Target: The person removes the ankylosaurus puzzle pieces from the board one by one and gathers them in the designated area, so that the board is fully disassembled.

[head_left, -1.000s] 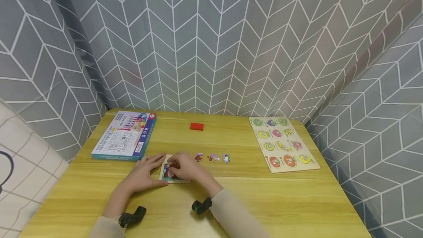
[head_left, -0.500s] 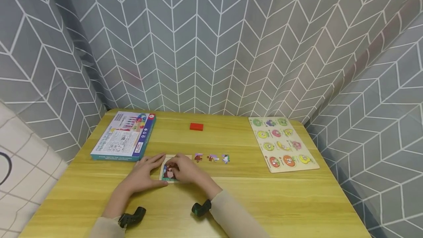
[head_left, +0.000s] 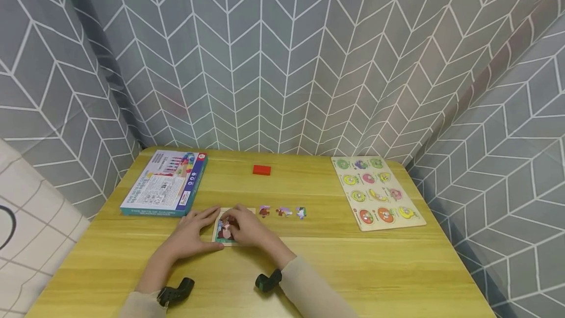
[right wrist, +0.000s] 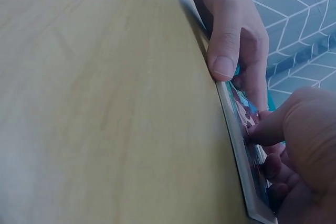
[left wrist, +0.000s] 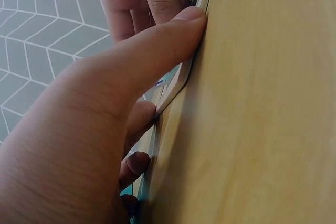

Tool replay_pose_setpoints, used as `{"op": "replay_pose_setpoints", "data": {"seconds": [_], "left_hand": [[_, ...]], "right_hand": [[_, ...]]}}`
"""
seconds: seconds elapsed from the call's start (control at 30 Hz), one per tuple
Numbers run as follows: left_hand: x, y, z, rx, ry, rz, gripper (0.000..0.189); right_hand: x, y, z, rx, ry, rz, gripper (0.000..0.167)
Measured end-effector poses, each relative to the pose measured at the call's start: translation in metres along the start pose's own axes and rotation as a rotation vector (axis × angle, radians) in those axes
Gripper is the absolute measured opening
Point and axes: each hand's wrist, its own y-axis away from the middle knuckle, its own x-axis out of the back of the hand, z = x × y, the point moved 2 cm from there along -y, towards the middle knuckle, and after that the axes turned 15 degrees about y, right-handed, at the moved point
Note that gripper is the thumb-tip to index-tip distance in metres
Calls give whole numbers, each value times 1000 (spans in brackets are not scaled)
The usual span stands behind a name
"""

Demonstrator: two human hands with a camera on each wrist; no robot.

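Note:
A small jigsaw puzzle board with a pale wooden frame and a brown animal picture lies on the table. My left hand holds it at its left side, thumb on the near edge and forefinger toward the far edge. In the left wrist view, the thumb of the left hand rests on the rim. My right hand is bent over the board's right part, its fingertips pinching a puzzle piece at the picture; the fingers mostly hide this piece. The right wrist view shows the right thumb on the picture surface.
Loose jigsaw pieces lie in a row right of the board. A red block sits farther back. A flat blue-and-white box lies at the left. A fruit peg puzzle lies at the right. Grey patterned curtains border the table.
My right hand has shifted slightly right and nearer on the board, uncovering more of the animal picture. My left hand keeps its place; the loose pieces have not moved.

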Motion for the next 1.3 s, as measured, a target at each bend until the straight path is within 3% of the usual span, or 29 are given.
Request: {"op": "replay_pose_setpoints", "data": {"seconds": [0.2, 0.63, 1.3], "left_hand": [[2, 1, 3, -2, -3, 7, 103], [3, 1, 5, 3, 10, 1, 103], [3, 2, 4, -12, 6, 2, 103]], "right_hand": [[-1, 1, 2, 11, -25, 7, 29], [6, -3, 6, 25, -37, -86, 34], [4, -4, 8, 65, -61, -37, 30]]}}
